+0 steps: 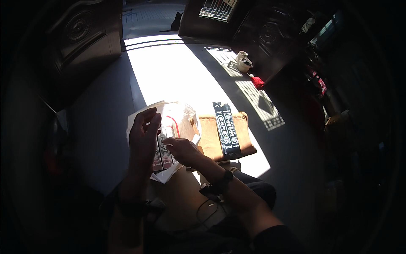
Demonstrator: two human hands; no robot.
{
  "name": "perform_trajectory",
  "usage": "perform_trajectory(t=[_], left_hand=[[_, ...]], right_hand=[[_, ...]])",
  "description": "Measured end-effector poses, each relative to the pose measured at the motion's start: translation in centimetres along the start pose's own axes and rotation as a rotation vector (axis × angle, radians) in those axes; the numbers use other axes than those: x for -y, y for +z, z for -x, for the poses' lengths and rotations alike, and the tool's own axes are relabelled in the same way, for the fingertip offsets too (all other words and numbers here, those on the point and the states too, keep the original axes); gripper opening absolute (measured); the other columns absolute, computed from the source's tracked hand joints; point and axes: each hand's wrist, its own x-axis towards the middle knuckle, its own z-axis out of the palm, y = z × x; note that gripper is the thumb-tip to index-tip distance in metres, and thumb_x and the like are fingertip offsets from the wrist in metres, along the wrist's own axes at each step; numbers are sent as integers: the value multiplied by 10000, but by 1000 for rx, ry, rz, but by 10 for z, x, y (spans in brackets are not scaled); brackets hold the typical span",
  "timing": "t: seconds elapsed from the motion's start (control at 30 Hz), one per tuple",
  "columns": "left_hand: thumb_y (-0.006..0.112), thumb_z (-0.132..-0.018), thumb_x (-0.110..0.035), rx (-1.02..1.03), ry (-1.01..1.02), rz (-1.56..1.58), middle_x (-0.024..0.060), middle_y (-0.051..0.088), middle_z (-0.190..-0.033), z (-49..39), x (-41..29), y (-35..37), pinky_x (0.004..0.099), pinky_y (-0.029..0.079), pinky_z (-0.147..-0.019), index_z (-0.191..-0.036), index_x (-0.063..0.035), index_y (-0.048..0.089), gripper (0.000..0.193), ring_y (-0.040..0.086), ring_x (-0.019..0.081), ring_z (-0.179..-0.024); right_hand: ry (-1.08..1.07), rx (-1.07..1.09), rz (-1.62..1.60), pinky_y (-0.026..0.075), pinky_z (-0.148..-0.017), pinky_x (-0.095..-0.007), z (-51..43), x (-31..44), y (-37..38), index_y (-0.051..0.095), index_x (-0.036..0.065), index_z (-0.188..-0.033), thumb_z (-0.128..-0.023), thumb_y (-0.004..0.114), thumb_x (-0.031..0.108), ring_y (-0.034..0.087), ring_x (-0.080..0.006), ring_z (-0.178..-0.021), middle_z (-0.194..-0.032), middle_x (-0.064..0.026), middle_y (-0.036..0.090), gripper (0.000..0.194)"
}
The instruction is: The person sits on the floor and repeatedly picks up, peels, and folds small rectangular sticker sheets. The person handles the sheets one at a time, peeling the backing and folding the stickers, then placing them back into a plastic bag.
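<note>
A white plastic bag (139, 114), its mouth spread wide, lies in front of me with flat printed strips (165, 155) in it. My left hand (146, 133) is raised over the bag's left side, fingers bent and thumb apart, with nothing seen in it. My right hand (182, 150) reaches over the strips from the right, its fingertips near or on them; whether it grips one cannot be told. To the right, a dark strip with pale printed characters (227, 130) lies across a tan cloth-covered surface (207, 127). A red line shows on the bag's contents.
Ahead is an open doorway with a bright sunlit patch of floor (158, 73). A black cat (176, 22) sits outside. A white container (243, 63) and a red item (257, 83) stand by the dark door at right. A cable (206, 211) hangs near my lap.
</note>
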Motion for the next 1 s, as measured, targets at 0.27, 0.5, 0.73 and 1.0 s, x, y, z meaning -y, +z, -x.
perform_trajectory(t=[0.27, 0.5, 0.73, 1.0], left_hand=[[616, -947, -266, 39, -19, -16, 106, 618, -1143, -2, 13, 8, 322, 503, -854, -1249, -15, 556, 397, 609, 173, -983], [604, -956, -251, 58, -80, -20, 85, 620, -1150, -4, 17, 26, 316, 505, -840, -1254, -34, 554, 372, 609, 175, -970], [611, -948, -250, 117, -55, -31, 85, 613, -1165, -8, 27, 36, 321, 498, -807, -1250, -42, 558, 371, 611, 180, -941], [638, -933, -229, 108, -75, -82, 95, 614, -1123, -9, 35, 48, 303, 509, -779, -1231, -37, 566, 361, 626, 178, -903]], right_hand=[[600, -508, 453, 494, -881, -450, 62, -104, -95, 479, 36, -1280, -809, 741, 363, 545, -371, -1139, -1270, -226, 541, 630], [833, -331, 524, 482, -893, -487, 93, -163, -62, 418, 11, -1272, -742, 729, 510, 601, -376, -1041, -1167, -211, 570, 792], [742, -379, 563, 521, -794, -502, 96, -164, -69, 475, 15, -1191, -735, 754, 412, 634, -378, -934, -1017, -206, 630, 665], [809, -507, 406, 530, -779, -496, 95, -173, -81, 464, 16, -1217, -751, 735, 513, 653, -384, -901, -944, -218, 652, 732]])
